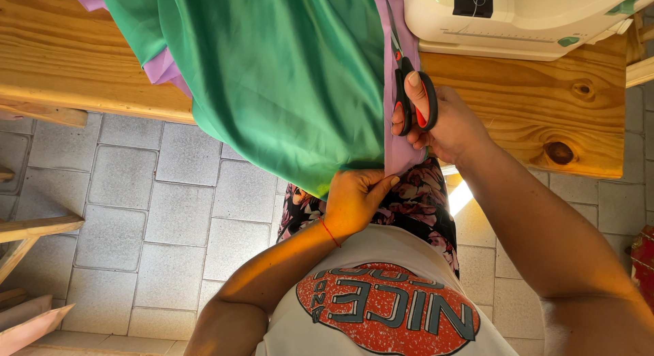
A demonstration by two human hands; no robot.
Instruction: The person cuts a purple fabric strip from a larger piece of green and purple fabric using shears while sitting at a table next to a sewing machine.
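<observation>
A cream plastic sewing machine [518,19] with green knobs sits at the far right of the pale knotty pine table [545,104]. The right hand [443,124] grips red-and-black-handled scissors [405,76], blades lying along a lilac fabric strip [395,90]. The left hand [354,199] pinches the hem of the green satin cloth [286,76], which hangs over the table's near edge above the grey tiled floor [170,206].

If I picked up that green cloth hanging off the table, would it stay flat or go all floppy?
Probably floppy: the green cloth drapes over the wooden table edge in soft folds. It looks thin and light, with a slight sheen, so it may slip. The left hand pinches its lower edge while the right hand works scissors along the purple strip.
</observation>
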